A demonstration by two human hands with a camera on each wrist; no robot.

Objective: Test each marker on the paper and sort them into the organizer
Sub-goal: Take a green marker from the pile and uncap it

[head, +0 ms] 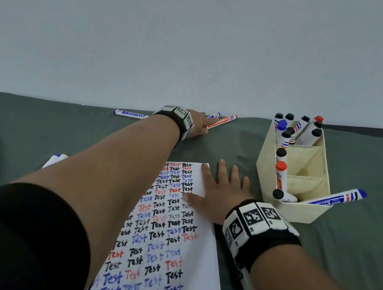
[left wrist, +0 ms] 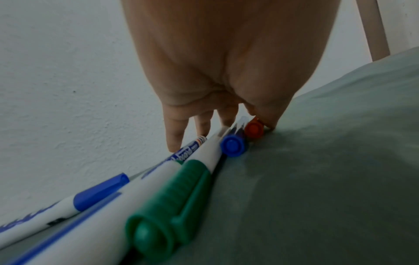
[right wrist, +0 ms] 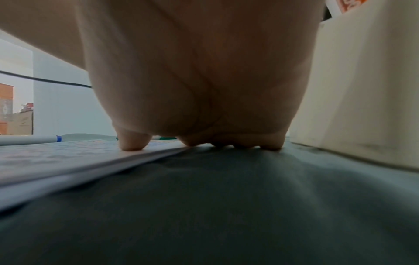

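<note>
The left hand (head: 198, 123) is reaching to the far edge of the worktop (head: 42, 125), fingers (left wrist: 174, 136) extended and touching the red marker (head: 220, 122) (a blue marker (left wrist: 232, 146) lying just beside it). The right hand (head: 220, 192) is lying flat, fingers spread, pressing the paper (head: 166, 251) near the organizer (head: 290, 182)

"Test" handwritten repeatedly in black, blue, red on paper (head: 173, 239)

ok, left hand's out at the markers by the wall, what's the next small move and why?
Probably close the left hand round the red marker and lift it. The fingers lie straight among the markers, thumb beside its red cap, nothing gripped yet. The right hand already lies flat on the paper, ready for a test stroke.
</note>
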